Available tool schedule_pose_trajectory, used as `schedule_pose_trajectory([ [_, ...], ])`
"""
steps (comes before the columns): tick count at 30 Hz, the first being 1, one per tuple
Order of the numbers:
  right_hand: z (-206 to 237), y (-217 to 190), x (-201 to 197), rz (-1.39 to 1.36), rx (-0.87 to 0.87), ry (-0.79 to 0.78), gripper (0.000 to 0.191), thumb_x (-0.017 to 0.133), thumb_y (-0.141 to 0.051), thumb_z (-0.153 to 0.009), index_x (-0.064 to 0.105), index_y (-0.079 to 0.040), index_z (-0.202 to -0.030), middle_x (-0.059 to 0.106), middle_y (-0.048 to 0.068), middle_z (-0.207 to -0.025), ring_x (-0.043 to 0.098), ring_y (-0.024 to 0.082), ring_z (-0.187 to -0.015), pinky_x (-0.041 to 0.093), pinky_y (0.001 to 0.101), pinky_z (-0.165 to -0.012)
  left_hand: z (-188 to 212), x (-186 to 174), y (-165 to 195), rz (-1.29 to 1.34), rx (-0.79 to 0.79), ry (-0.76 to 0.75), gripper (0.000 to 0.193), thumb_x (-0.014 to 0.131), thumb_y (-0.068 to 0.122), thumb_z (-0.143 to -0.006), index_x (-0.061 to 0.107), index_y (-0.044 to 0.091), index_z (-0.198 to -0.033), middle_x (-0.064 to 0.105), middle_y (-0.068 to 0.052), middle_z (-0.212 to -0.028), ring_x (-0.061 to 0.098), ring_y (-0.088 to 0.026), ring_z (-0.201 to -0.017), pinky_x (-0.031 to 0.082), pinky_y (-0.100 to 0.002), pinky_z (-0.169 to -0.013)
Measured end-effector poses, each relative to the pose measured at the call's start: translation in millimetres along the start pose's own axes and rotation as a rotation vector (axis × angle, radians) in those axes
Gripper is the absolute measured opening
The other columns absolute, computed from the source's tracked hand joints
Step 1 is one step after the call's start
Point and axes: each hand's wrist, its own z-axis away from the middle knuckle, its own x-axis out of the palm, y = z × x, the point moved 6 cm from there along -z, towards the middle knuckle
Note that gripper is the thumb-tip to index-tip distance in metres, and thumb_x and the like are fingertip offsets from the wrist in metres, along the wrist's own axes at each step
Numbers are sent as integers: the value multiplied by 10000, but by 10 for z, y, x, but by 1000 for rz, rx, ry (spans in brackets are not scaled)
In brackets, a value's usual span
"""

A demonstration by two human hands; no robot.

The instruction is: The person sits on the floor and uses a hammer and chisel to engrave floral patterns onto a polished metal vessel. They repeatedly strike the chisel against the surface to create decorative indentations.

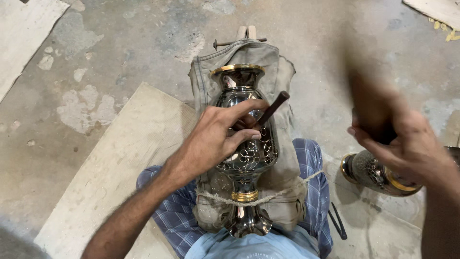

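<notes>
A dark polished metal vase (247,153) with gold bands lies on a grey padded cloth (282,76) over my lap, tied down by a rope (287,188) across its neck. My left hand (215,136) rests on the vase's belly and grips a thin dark chisel (274,106), its tip against the engraved surface. My right hand (407,146) is raised to the right, shut on a blurred dark wooden mallet (369,103).
A second engraved vase (371,172) lies on the floor at the right. A flat board (120,163) lies at the left on the concrete floor. Thin dark tools (338,223) lie beside my right leg. A metal rod (230,43) crosses behind the cloth.
</notes>
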Motion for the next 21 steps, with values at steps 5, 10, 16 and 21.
schedule_pose_trajectory([
  [5,-191,-456,-338,40,-289,188,636,698,-185,-950,423,-118,-1519,713,122,-972,701,222,-730,624,386,-673,54,-13,-38,48,-89,112,461,749,153,-877,622,132,-1320,800,-94,-952,807,-188,-883,712,-355,-757],
  [10,-432,-602,-365,506,-170,-96,673,685,-201,-937,406,-324,-1537,741,27,-1052,731,177,-727,650,337,-660,147,-18,-92,98,-100,237,477,766,149,-871,606,109,-1319,800,-113,-965,810,-206,-895,710,-364,-772],
  [16,-619,-825,-439,240,-351,-30,791,716,-101,-889,421,-267,-1604,747,87,-1030,711,222,-695,617,370,-605,243,11,-208,103,-156,363,510,788,200,-864,587,102,-1323,790,-132,-1014,807,-231,-930,719,-389,-739],
  [21,-582,-1052,-651,9,-513,196,637,680,-132,-952,417,-161,-1531,663,138,-933,646,199,-700,564,333,-611,273,4,-238,149,-139,381,536,781,222,-864,565,94,-1338,797,-134,-1012,815,-222,-935,739,-393,-727],
])
